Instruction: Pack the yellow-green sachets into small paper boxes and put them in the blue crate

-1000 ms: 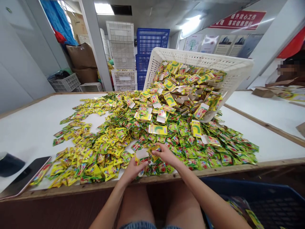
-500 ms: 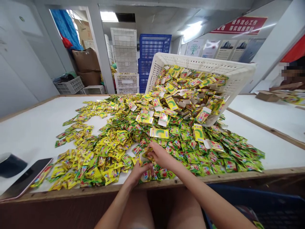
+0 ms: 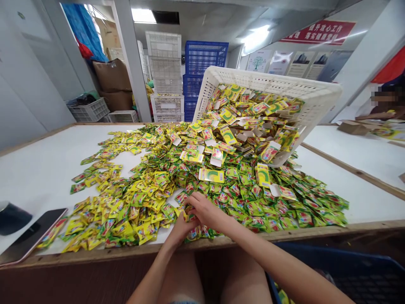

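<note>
Both hands are at work nearer the person than the tipped white basket, just left of its open mouth, and here the left hand has its fingers closed around a small carton, only slivers of it showing. Over the top comes the right hand, fingers bent and close together at the carton; whether they pinch anything, one cannot tell. The two hands all but meet! Green sachets crowd the tabletop in front of the basket, yellow sachets heap up to its left, and more cartons spill out of its mouth. Well left of the basket lie a phone and a dark cup; behind it stand blue crates, and far to its right shows a co-worker's arm.
</note>
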A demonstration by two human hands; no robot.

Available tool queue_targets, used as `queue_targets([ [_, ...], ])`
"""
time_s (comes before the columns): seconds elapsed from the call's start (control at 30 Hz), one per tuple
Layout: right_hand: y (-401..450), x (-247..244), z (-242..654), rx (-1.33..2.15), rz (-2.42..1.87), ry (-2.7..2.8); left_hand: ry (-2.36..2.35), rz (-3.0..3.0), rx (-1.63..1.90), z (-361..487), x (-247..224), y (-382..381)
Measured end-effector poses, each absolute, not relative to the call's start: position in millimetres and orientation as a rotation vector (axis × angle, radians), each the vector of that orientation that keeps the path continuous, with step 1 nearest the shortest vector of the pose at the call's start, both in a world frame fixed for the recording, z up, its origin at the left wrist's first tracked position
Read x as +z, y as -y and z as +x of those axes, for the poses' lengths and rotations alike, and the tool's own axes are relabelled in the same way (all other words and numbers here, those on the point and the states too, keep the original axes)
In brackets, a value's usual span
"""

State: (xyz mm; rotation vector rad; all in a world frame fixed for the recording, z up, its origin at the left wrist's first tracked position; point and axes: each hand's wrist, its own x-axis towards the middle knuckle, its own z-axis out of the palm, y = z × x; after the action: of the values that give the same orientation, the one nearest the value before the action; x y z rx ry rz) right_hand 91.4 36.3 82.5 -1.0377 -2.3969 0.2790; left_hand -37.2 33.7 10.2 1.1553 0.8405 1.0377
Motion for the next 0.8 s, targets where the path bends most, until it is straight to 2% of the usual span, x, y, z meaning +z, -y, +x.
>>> queue_targets([
  [0.07,-30.7,81.9,98.7,0.373,-1.034,2.274,-0.806,1.161,1.014,-38.1,12.0,-33.2],
  [0.17,-22.9,81.8,107.5,0.316,-1.082,2.165,-0.76,1.224,0.986,-38.5,14.3,-33.3],
  [0.3,-15.8,75.9,107.4,0.211,-1.196,2.2,-0.757,1.333,0.983,-36.6,10.7,-35.8],
  [0.47,-10.8,62.4,103.8,0.335,-1.246,2.219,-0.841,1.396,1.033,-37.0,2.1,-37.5],
  [0.67,-3.2,38.7,106.2,0.676,-1.192,1.637,-0.797,1.338,1.033,-38.5,0.9,-37.0],
  [0.8,1.1,22.4,101.7,0.712,-1.179,1.413,-0.819,1.31,1.11,-39.2,2.7,-29.7],
])
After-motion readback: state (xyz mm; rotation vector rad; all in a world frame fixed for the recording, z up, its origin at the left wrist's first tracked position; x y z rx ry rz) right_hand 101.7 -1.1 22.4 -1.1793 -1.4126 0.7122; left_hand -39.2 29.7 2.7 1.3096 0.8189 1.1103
